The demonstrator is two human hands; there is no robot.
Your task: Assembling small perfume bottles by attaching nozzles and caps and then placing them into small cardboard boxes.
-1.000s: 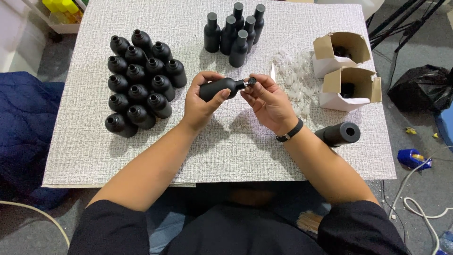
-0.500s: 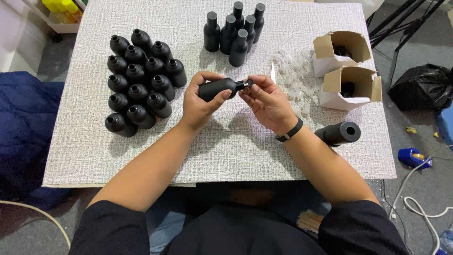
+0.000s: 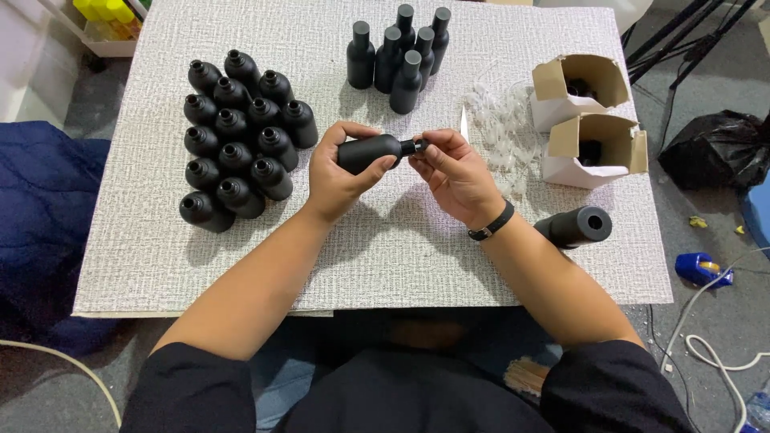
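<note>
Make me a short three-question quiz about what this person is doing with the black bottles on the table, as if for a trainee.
1. True or false: the left hand holds a black bottle lying on its side above the table.
2. Which group of bottles wears caps? A) the cluster at the left B) the group at the far edge
3. What do the fingers of the right hand touch?

Key
1. True.
2. B; the left cluster shows open necks.
3. The cap end of the held bottle.
</note>
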